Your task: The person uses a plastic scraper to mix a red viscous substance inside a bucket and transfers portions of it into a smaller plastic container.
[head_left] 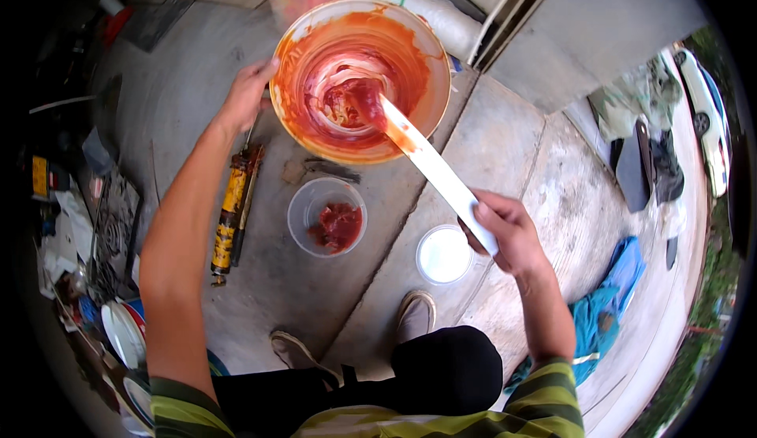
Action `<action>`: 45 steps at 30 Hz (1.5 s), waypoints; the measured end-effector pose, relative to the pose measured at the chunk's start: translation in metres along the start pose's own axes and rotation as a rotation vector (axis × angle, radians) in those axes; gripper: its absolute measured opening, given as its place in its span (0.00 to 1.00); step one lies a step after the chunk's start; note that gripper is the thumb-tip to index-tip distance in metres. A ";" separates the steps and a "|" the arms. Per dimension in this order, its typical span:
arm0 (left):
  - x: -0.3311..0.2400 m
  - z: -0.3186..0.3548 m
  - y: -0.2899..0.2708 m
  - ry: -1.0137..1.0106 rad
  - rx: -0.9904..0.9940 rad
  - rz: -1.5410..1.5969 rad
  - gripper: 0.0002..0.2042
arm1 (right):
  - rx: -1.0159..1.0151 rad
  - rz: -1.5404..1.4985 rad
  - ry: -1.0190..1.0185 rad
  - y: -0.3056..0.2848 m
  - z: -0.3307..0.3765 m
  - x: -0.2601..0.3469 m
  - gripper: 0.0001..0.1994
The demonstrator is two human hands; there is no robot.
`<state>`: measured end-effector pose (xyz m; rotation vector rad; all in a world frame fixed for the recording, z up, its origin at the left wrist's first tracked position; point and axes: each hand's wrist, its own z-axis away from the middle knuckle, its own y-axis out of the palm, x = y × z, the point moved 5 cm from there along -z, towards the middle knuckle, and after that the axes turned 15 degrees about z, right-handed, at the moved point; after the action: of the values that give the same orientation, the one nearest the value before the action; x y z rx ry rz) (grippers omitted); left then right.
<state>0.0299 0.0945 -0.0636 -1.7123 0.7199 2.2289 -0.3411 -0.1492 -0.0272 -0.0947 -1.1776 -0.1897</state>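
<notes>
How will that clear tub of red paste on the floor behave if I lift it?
The tub looks thin and see-through, so it may flex when squeezed. Its paste lies clumped toward the right, so it could feel lopsided but probably won't slosh.

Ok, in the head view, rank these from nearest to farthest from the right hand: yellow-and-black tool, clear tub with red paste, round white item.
From the right hand:
1. Round white item: just to its left, on the floor.
2. Clear tub with red paste: farther left, below the bucket in the picture.
3. Yellow-and-black tool: farthest left, beyond the tub.
</notes>
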 end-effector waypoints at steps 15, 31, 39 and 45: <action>0.019 -0.060 -0.071 -0.239 -0.189 0.006 0.30 | 0.349 -0.674 0.121 0.019 -0.016 -0.039 0.24; 0.217 0.176 -0.095 -0.478 -0.209 -0.027 0.18 | 0.081 0.926 -0.252 0.049 -0.013 -0.137 0.22; 0.227 0.207 -0.069 -0.417 -0.317 0.250 0.17 | -0.037 1.344 -0.631 0.068 -0.027 -0.157 0.23; 0.235 0.206 -0.071 -0.420 -0.350 0.124 0.15 | 0.005 1.552 -0.752 0.076 -0.037 -0.168 0.26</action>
<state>-0.1757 0.2368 -0.2643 -1.2750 0.3596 2.8079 -0.3544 -0.0644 -0.1945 -1.0937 -1.5177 1.3130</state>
